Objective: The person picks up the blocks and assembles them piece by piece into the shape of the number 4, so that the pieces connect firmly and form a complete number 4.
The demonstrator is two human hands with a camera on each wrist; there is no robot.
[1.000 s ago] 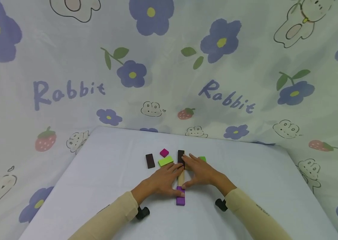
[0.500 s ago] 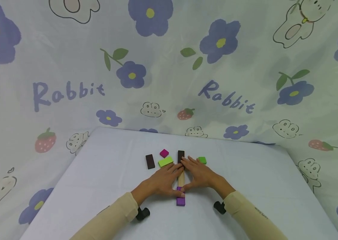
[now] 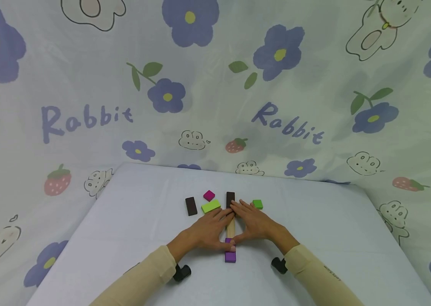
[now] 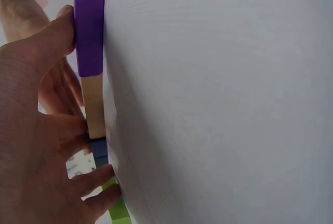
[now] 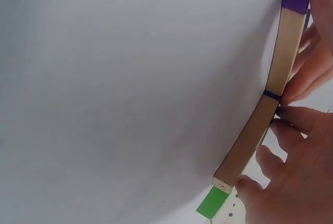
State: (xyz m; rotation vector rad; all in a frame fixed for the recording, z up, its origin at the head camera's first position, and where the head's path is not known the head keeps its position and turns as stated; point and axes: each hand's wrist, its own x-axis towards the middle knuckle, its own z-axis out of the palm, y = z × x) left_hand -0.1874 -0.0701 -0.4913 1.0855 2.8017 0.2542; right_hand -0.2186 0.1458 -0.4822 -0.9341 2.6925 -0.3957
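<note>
Lying end to end in a row on the white table are a dark brown block [image 3: 230,198], a plain wooden block [image 3: 231,228] and a purple block [image 3: 230,257]. My left hand [image 3: 208,230] touches the row from the left, its thumb over the purple block and its fingertips near the dark one. From the right, my right hand [image 3: 256,222] mirrors it, fingers extended and fingertips meeting the left ones. The left wrist view shows the thumb against the side of the purple block [image 4: 89,31]. In the right wrist view, a brownish wooden block [image 5: 247,141] follows the wooden block [image 5: 286,47].
Left of the row lie another dark brown block [image 3: 191,206], a magenta block [image 3: 209,195] and a lime block [image 3: 211,206]. A green block [image 3: 257,204] sits beyond the right hand. Small black devices [image 3: 182,272] hang at the wrists. Printed cloth [image 3: 215,85] backs the table.
My right hand has shifted slightly nearer, its thumb coming closer to the left thumb, and more of the green block shows. The left hand and the row of blocks look still.
</note>
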